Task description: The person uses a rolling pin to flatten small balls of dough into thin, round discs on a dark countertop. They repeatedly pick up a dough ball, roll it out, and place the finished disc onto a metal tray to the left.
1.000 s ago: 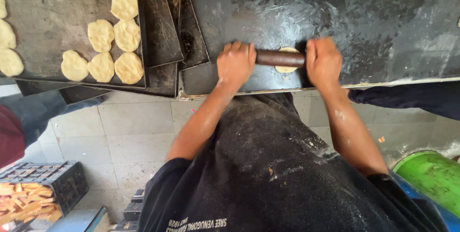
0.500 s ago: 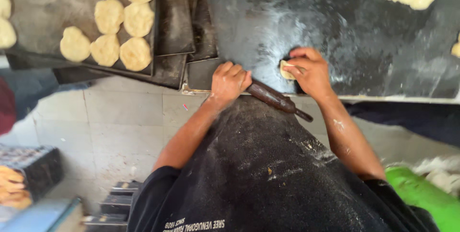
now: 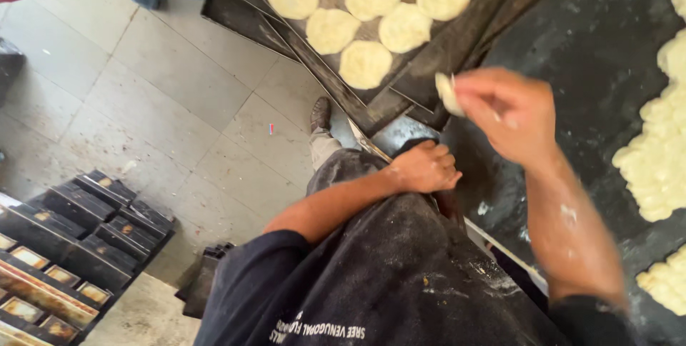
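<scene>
A: What's the R hand doing?

B: Right hand (image 3: 511, 114) is up in the air, thumb and fingers pinched on one flat dough disc (image 3: 446, 94). The disc sits just below the tray (image 3: 421, 78), over its near corner and not touching it. I'd call this the carry step: disc rolled flat, not yet set down.

A: L hand?

B: Left hand (image 3: 425, 167) is curled shut, resting further below the tray at the counter edge. Something dark shows under it, but I can't tell if the hand grips it.

A: What does a set-down call for?

B: A bare patch of tray, imo. The near strip below the lowest disc looks free. The disc is thin and floppy, so it needs laying flat w/o folding and w/o overlapping its neighbours.

A: Counts?

B: Discs on tray (image 3: 365, 64): 7 in view, incl. 1 cut by the top edge, plus the 1 held makes 8. Trays: 1 loaded, and at least 1 more dark one is stacked beside it; exact no. unclear. Raw dough pieces (image 3: 654, 153) lie right of the tray on the dark counter (image 3: 572, 24), clumped in approx. 3 patches, too merged to count. Dark crates (image 3: 86, 217) are on the floor well left of the tray, several, no. unclear. Also 1 shoe (image 3: 321, 114) just left of the tray's near corner.
</scene>
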